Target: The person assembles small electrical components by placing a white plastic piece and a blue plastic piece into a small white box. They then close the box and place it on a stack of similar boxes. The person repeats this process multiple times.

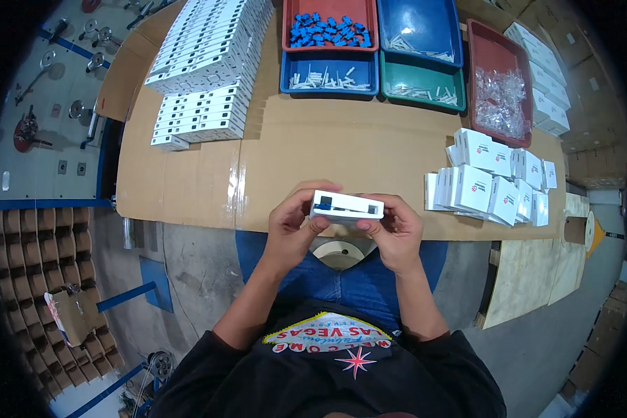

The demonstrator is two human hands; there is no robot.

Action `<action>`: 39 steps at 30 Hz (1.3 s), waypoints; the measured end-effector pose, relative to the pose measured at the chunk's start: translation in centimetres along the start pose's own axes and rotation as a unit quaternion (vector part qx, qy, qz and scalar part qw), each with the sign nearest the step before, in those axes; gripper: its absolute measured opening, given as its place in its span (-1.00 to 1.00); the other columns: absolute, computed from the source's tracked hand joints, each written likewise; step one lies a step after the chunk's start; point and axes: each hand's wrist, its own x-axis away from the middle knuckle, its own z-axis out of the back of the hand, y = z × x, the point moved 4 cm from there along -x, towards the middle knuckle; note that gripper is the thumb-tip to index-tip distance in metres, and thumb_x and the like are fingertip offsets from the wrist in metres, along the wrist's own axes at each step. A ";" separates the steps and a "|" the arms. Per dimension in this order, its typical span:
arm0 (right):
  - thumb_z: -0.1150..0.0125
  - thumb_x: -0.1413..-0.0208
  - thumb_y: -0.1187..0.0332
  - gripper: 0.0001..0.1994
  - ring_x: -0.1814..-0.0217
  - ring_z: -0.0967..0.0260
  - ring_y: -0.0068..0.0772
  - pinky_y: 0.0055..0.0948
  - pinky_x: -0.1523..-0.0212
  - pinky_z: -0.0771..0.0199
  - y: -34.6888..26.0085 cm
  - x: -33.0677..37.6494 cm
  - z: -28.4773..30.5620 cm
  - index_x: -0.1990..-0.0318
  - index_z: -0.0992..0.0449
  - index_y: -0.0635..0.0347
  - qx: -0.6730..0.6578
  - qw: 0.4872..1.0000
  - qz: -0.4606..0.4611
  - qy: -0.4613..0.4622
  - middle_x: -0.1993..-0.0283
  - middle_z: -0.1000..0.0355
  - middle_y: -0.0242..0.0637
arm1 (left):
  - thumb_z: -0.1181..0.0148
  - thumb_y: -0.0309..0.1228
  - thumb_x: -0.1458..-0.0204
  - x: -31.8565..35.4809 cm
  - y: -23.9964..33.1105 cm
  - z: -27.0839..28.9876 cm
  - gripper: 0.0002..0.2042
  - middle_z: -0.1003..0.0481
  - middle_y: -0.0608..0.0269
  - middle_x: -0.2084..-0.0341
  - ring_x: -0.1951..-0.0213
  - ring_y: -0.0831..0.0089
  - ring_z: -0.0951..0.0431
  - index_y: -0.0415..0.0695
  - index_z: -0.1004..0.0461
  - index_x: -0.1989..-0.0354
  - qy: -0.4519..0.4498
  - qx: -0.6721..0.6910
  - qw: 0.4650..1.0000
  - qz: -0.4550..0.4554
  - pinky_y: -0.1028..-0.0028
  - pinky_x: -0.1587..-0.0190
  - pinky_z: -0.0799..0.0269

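Note:
Between my two hands, over the table's near edge, is a white rectangular plastic housing (348, 203) with a dark square opening near each end. A small blue part shows inside its left opening, and a thin gap runs along its face. My left hand (294, 221) grips the left end, thumb on the near side and fingers behind. My right hand (395, 230) closes round the right end in the same way. The housing's far side and the fingertips behind it are hidden.
Cardboard covers the table (341, 153). Stacked white housings (202, 104) stand at far left. Trays hold blue parts (327, 31), white pins (327, 78) and clear plastic pieces (498, 97). Small white boxes (477, 188) are piled at right.

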 end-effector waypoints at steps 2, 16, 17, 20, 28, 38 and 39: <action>-0.41 -0.14 0.60 -0.62 -0.13 -0.56 -0.35 -0.37 -0.18 -0.57 0.2 0.0 0.0 -0.12 -0.51 0.40 -0.008 1.000 0.001 0.004 -0.07 -0.60 -0.09 | -0.37 -0.42 -0.19 0.2 -0.1 0.1 -0.62 -0.60 0.13 -0.05 -0.11 0.38 -0.55 -0.28 -0.50 -0.14 0.000 -0.003 1.000 0.029 0.33 -0.23 -0.42; -0.42 -0.13 0.62 -0.64 -0.16 -0.56 -0.27 -0.34 -0.15 -0.61 0.5 0.0 0.4 -0.08 -0.52 0.41 -0.017 0.999 0.035 -0.009 -0.07 -0.60 0.00 | -0.29 -0.45 -0.23 0.3 0.1 -0.5 -0.71 -0.62 0.05 0.00 -0.12 0.28 -0.58 -0.31 -0.53 -0.07 0.009 -0.024 0.999 0.021 0.27 -0.25 -0.42; -0.42 -0.13 0.61 -0.64 -0.16 -0.55 -0.27 -0.33 -0.16 -0.60 0.4 0.0 0.4 -0.08 -0.52 0.41 -0.016 0.999 0.031 -0.008 -0.08 -0.60 0.00 | -0.29 -0.44 -0.23 0.3 0.1 -0.5 -0.71 -0.62 0.05 0.00 -0.12 0.28 -0.58 -0.31 -0.53 -0.07 0.009 -0.020 0.999 0.025 0.28 -0.25 -0.42; -0.45 -0.11 0.59 -0.60 -0.17 -0.55 -0.27 -0.33 -0.20 -0.56 0.4 -0.2 0.4 -0.11 -0.52 0.40 -0.005 0.999 0.032 -0.011 -0.08 -0.60 -0.02 | -0.29 -0.42 -0.24 0.3 -0.1 -0.5 -0.69 -0.61 0.05 -0.01 -0.13 0.29 -0.57 -0.31 -0.52 -0.09 0.011 -0.012 1.000 0.023 0.28 -0.25 -0.42; -0.50 -0.08 0.52 -0.57 -0.16 -0.57 -0.26 -0.33 -0.20 -0.54 -0.1 -0.1 0.5 -0.11 -0.56 0.39 0.019 0.997 0.068 -0.019 -0.07 -0.61 -0.02 | -0.33 -0.39 -0.23 0.7 0.5 -1.0 -0.67 -0.58 0.09 -0.01 -0.12 0.30 -0.56 -0.31 -0.51 -0.10 0.024 -0.003 0.999 0.021 0.30 -0.25 -0.40; -0.44 -0.13 0.56 -0.66 -0.11 -0.59 -0.23 -0.31 -0.14 -0.60 -0.4 0.3 0.1 -0.05 -0.57 0.41 0.003 0.998 0.061 0.010 -0.05 -0.62 0.00 | -0.42 -0.30 -0.15 0.0 0.9 -1.2 -0.64 -0.58 0.04 0.09 -0.07 0.19 -0.60 -0.30 -0.55 0.01 0.025 0.000 0.999 -0.040 0.16 -0.25 -0.45; -0.43 -0.13 0.56 -0.66 -0.11 -0.59 -0.24 -0.32 -0.14 -0.60 -0.4 0.3 0.1 -0.06 -0.56 0.41 0.004 0.998 0.060 0.009 -0.05 -0.62 0.00 | -0.42 -0.30 -0.15 0.0 0.8 -1.1 -0.64 -0.58 0.05 0.09 -0.07 0.19 -0.60 -0.30 -0.55 0.01 0.025 -0.001 0.999 -0.040 0.15 -0.25 -0.45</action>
